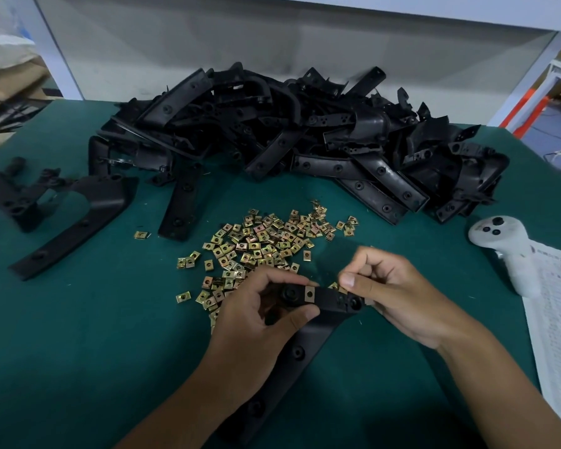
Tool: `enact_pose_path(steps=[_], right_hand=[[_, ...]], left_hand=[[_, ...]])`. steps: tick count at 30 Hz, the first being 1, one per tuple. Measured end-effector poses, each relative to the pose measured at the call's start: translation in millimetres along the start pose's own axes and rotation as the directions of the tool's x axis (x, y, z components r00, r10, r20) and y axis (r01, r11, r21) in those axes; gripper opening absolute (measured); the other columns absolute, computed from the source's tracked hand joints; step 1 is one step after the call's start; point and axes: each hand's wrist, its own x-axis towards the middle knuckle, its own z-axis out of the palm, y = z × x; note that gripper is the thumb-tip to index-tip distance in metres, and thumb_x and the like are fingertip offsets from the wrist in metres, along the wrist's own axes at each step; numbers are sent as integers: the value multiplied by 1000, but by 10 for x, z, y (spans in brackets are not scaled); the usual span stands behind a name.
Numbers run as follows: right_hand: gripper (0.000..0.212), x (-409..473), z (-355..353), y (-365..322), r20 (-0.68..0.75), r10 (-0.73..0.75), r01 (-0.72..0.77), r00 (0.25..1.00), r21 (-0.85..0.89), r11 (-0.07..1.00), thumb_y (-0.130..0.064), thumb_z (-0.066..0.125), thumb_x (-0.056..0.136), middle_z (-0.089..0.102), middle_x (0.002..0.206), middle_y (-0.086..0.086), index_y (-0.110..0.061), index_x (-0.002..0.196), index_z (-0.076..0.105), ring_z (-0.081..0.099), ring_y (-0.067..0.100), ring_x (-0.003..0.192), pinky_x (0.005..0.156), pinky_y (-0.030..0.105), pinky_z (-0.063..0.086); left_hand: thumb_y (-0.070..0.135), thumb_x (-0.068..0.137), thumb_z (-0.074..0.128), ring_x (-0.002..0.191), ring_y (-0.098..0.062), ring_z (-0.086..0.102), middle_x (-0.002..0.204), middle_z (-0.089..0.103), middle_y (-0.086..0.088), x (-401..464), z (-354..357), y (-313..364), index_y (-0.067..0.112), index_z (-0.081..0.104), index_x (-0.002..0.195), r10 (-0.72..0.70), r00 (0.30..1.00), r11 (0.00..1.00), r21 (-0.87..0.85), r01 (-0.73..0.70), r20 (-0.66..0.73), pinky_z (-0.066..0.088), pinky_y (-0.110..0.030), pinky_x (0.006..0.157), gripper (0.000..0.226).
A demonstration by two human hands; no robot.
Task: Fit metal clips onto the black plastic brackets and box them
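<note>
The black bracket (308, 338) sits low on the green table (78, 335), its long arm running toward the viewer and its short end crosswise, carrying 1 fitted clip (310, 293). The left hand (256, 315) grips the short end with curled fingers. The right hand (386, 286) pinches the other end, beside the loose clips (259, 244).

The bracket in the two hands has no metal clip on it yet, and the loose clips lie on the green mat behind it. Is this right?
Not quite. The head view shows one clip already on the bracket, between the left hand and the right hand. The loose clips do lie on the green mat behind it.
</note>
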Motion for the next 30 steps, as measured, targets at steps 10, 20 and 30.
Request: enact_pose_path(steps=[10, 20, 30], right_hand=[[23, 2, 53, -2, -58, -23, 18, 998, -84, 996, -47, 73, 80, 65, 72, -6, -26, 72, 66, 55, 7, 68, 64, 17, 42], [37, -17, 96, 23, -86, -179, 151, 980, -266, 952, -32, 94, 64, 54, 76, -1, -33, 91, 69, 45, 10, 76, 67, 20, 38], [25, -25, 117, 1, -48, -238, 221, 970, -232, 947, -21, 90, 69, 73, 92, 6, -27, 84, 70, 50, 21, 74, 68, 27, 41]], left_hand=[[18, 82, 83, 96, -11, 73, 102, 76, 10, 0, -6, -12, 37, 70, 99, -2, 1000, 999, 47, 3, -17, 56, -20, 81, 29], [14, 81, 81, 87, -8, 73, 94, 76, 10, 33, -13, -9, 38, 69, 95, -10, 992, 1000, -6, 10, -127, 54, -16, 73, 30], [26, 74, 80, 87, -9, 73, 98, 77, 7, 36, -25, -13, 37, 71, 94, 17, 996, 997, -79, -25, -91, 55, -18, 71, 24]])
